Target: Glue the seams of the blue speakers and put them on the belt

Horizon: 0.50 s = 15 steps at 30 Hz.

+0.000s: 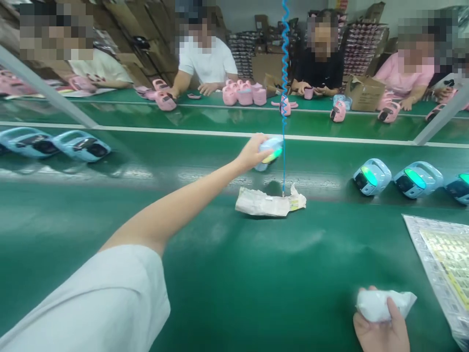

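Observation:
Stretched out over the conveyor, my left hand [253, 154] grips a light blue plastic device [271, 145] whose panel glows green and yellow. The fingers wrap over its left side and hide part of it. Below it, a torn strip of whitish paper or cardboard [262, 203] lies on the green surface. A coiled blue cord [285, 58] hangs down, its lower end touching or passing in front of that strip. At the lower right my right hand [383, 330], palm up, is closed around a small white wrapped packet [377, 304].
Similar blue devices with green lights [373, 176] stand at right; others [82, 145] sit at left. A sheet of labels [449, 264] lies at lower right. Across the line, several co-workers handle pink pieces [244, 93] beside a cardboard box [364, 93]. Metal posts [441, 115] rise at both sides.

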Each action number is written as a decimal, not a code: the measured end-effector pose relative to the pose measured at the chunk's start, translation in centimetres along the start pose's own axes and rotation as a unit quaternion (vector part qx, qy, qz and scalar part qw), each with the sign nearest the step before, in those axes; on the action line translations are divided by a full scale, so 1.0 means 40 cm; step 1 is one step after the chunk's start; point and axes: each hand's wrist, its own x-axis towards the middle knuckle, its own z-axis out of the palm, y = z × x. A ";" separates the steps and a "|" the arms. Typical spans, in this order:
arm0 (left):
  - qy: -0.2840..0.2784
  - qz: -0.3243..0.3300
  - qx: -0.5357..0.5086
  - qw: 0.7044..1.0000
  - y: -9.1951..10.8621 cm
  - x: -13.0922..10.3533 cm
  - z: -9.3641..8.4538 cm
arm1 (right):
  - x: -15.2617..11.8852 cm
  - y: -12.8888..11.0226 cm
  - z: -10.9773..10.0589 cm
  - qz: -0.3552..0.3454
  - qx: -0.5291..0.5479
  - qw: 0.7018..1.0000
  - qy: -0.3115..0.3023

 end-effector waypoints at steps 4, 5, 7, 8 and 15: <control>0.142 -0.080 -0.022 0.986 0.018 -0.175 -0.146 | -0.012 -0.017 0.037 -0.002 0.032 0.999 0.034; 0.162 -0.104 -0.029 0.981 0.027 -0.228 -0.166 | -0.019 -0.020 0.050 -0.006 0.036 0.998 0.042; 0.179 -0.150 -0.045 0.971 0.054 -0.341 -0.181 | -0.030 -0.025 0.072 -0.014 0.036 0.999 0.035; 0.176 -0.172 -0.053 0.968 0.070 -0.398 -0.178 | -0.033 -0.026 0.079 -0.015 0.035 0.999 0.025; 0.102 -0.222 -0.101 0.964 0.148 -0.680 -0.092 | -0.056 -0.034 0.097 -0.020 0.027 0.999 0.013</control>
